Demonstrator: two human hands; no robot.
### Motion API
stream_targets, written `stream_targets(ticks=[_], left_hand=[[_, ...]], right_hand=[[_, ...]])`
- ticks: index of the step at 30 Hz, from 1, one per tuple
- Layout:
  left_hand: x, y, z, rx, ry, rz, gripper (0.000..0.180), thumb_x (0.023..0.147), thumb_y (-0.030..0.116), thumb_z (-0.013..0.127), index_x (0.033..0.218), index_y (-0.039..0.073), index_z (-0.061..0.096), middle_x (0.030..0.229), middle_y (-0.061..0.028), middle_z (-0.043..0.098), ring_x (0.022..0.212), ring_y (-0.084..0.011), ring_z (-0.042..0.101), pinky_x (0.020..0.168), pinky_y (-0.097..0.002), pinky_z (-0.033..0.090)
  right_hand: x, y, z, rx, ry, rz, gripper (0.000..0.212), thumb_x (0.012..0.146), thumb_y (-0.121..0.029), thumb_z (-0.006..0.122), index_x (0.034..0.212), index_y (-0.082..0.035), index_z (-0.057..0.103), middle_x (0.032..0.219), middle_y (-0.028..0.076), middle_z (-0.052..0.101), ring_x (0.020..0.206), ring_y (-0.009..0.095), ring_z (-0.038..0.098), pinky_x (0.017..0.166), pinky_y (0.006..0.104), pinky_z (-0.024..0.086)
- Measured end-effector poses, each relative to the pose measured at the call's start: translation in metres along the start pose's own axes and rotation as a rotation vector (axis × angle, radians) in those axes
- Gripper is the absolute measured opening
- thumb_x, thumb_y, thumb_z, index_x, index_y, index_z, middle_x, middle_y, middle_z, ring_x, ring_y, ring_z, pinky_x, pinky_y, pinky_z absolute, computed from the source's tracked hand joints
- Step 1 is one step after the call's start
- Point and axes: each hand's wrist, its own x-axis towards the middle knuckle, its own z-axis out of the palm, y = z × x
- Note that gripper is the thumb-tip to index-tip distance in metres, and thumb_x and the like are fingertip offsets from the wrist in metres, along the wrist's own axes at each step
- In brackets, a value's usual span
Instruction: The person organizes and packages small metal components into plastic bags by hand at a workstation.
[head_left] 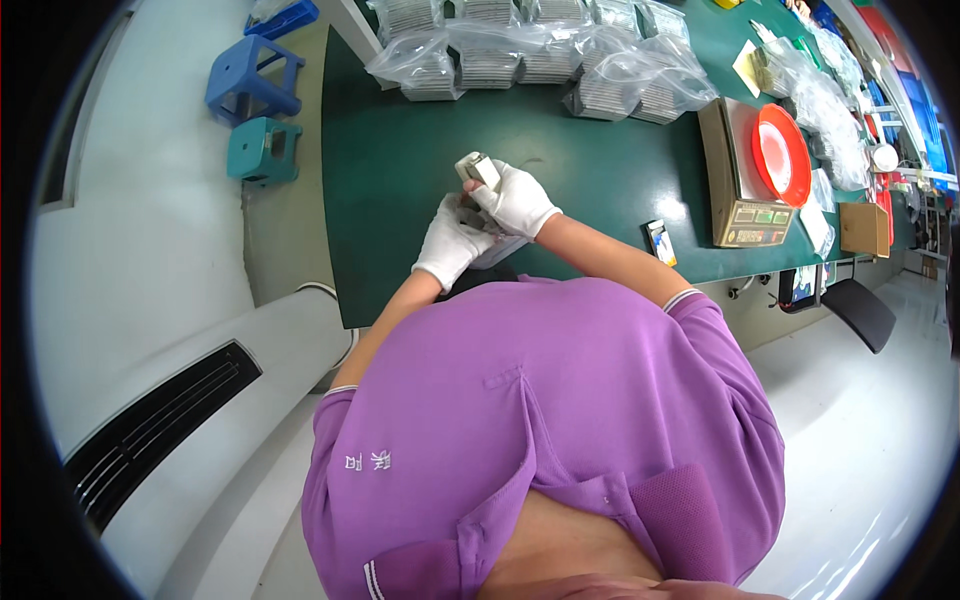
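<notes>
White gloves cover both my hands, which meet over the green table near its front edge. In my right hand (521, 203) is a small block of thin pale pieces (479, 171), gripped between thumb and fingers and sticking out past them. My left hand (451, 243) is closed just below and to the left, touching the right one. What its fingers hold is hidden. A clear plastic bag (497, 254) shows under both hands, close to my body; whether the left hand grips it cannot be seen.
Bagged stacks of thin grey pieces (487, 65) line the far side of the green table (390, 190). A weighing scale (735, 165) with a red tray (781, 156) stands right. Near it lie a small packet (660, 243) and a cardboard box (864, 229). Blue (252, 80) and teal stools (263, 151) stand left.
</notes>
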Motion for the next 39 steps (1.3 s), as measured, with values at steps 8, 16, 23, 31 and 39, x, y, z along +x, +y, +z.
stream_targets(ticks=[8, 16, 23, 31, 39], left_hand=[[-0.021, -0.034, -0.023, -0.025, 0.046, -0.029, 0.046, 0.066, 0.003, 0.072, 0.106, -0.002, 0.048, 0.074, -0.0036, 0.059, 0.068, -0.0121, 0.056, 0.073, -0.0244, 0.046], [-0.015, -0.054, -0.022, -0.146, 0.111, -0.016, 0.045, 0.065, 0.007, 0.074, 0.100, -0.001, 0.048, 0.090, -0.0081, 0.060, 0.080, -0.0167, 0.059, 0.075, -0.0275, 0.048], [-0.025, -0.049, -0.023, -0.055, 0.103, 0.000, 0.038, 0.069, 0.003, 0.071, 0.101, 0.000, 0.051, 0.075, -0.0025, 0.056, 0.067, -0.0087, 0.054, 0.061, -0.0235, 0.046], [-0.027, -0.059, -0.011, 0.114, 0.244, 0.187, 0.024, 0.074, 0.014, 0.072, 0.087, 0.000, 0.056, 0.073, -0.0039, 0.056, 0.067, -0.0116, 0.053, 0.063, -0.0246, 0.045], [-0.043, -0.065, -0.005, -0.174, 0.142, 0.211, 0.016, 0.077, 0.000, 0.068, 0.086, 0.003, 0.055, 0.077, -0.0011, 0.059, 0.070, -0.0073, 0.055, 0.067, -0.0213, 0.045]], right_hand=[[-0.004, -0.020, 0.013, 0.014, -0.111, -0.061, 0.056, 0.081, -0.053, 0.052, 0.099, 0.000, 0.051, 0.083, 0.023, 0.062, 0.082, 0.038, 0.060, 0.071, 0.0412, 0.046], [-0.007, -0.034, 0.033, -0.029, -0.137, -0.002, 0.055, 0.081, -0.053, 0.052, 0.100, -0.001, 0.054, 0.081, 0.021, 0.063, 0.080, 0.038, 0.060, 0.072, 0.0403, 0.047], [0.010, -0.023, 0.033, 0.171, -0.030, -0.013, 0.053, 0.081, -0.052, 0.051, 0.097, -0.002, 0.058, 0.084, 0.021, 0.063, 0.083, 0.036, 0.060, 0.073, 0.0394, 0.046], [0.019, 0.079, -0.091, -0.500, 0.183, 0.353, 0.036, 0.071, -0.036, 0.065, 0.091, -0.005, 0.065, 0.087, 0.020, 0.064, 0.084, 0.034, 0.062, 0.075, 0.0392, 0.049], [-0.026, 0.006, -0.069, -0.393, -0.102, -0.614, 0.025, 0.068, -0.029, 0.066, 0.083, -0.009, 0.064, 0.086, 0.013, 0.062, 0.076, 0.033, 0.060, 0.067, 0.0405, 0.050]])
